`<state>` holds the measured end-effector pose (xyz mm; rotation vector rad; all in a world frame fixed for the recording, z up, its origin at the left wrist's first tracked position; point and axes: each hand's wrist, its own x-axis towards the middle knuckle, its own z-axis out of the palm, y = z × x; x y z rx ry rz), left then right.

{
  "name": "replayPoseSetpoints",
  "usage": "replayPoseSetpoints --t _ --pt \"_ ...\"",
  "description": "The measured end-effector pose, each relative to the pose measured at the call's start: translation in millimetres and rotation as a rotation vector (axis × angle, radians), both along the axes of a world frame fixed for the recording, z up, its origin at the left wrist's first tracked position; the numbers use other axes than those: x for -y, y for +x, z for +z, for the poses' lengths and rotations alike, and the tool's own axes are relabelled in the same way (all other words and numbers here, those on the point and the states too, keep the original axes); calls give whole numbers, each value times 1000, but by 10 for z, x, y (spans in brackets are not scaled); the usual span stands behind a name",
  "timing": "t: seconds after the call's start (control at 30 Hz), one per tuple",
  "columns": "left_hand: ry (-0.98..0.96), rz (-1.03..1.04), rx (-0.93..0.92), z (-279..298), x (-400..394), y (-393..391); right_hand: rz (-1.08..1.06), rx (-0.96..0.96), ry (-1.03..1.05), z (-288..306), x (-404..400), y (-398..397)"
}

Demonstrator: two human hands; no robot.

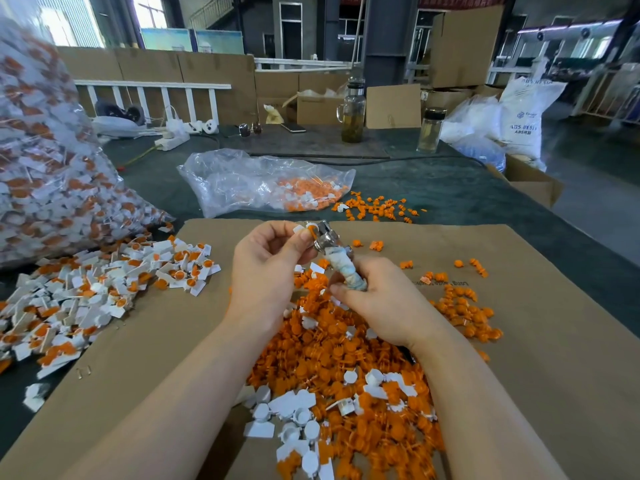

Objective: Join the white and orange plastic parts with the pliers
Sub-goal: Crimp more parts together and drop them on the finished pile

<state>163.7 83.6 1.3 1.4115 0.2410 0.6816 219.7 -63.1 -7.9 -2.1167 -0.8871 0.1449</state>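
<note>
My left hand [266, 268] pinches a small white and orange part [304, 229] between thumb and fingers, held up against the metal head of the pliers [326, 237]. My right hand [374, 299] grips the pliers by their cloth-wrapped handles [351, 273], jaws pointing up and left at the part. Below my hands lies a heap of loose orange parts [332, 355] with several white parts [298, 414] mixed in near the front.
A cardboard sheet [540, 341] covers the table. A pile of joined white-and-orange pieces [86, 292] lies left, beside a big full plastic bag [45, 161]. A smaller bag [263, 183] and scattered orange parts [377, 206] lie behind. Two drink bottles [353, 112] stand farther back.
</note>
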Motion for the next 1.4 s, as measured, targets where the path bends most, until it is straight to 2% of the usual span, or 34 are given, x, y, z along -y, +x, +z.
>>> replayPoseSetpoints --t 0.27,0.4,0.47,0.53,0.6,0.67,0.87,0.93,1.03,1.07,1.17,1.23,1.33,1.4 --pt "0 -18 -2 -32 -25 22 -47 34 -21 -60 -26 25" --pt "-92 -39 -32 -44 -24 40 -95 111 -64 -107 -39 52" --pt "-236 -32 -48 -50 -62 52 -144 203 -128 -131 -34 65" --pt "-488 18 -60 -32 -164 58 -187 254 -176 -148 -23 76" --pt "-761 122 -67 4 -329 58 -233 271 -205 -166 -8 100" --pt "-955 246 -47 19 -510 56 -286 278 -218 -177 14 128" --pt "-1255 422 236 22 -889 5 -389 266 -302 -197 85 195" --pt "-1344 424 386 -6 -947 -8 -392 258 -355 -201 95 200" --pt "-1545 305 701 -45 -948 -63 -367 254 -403 -216 89 195" --pt "-1502 309 658 -61 -977 -63 -350 254 -418 -217 86 190" --pt "-1109 459 156 -70 -1013 -19 -271 229 -447 -200 82 185" --pt "-850 355 -39 -43 -949 -5 -227 204 -471 -187 77 178" --pt "-296 204 -409 -44 -797 18 -214 204 -523 -189 49 146" --pt "97 141 -528 -83 -706 27 -230 220 -538 -198 22 126"
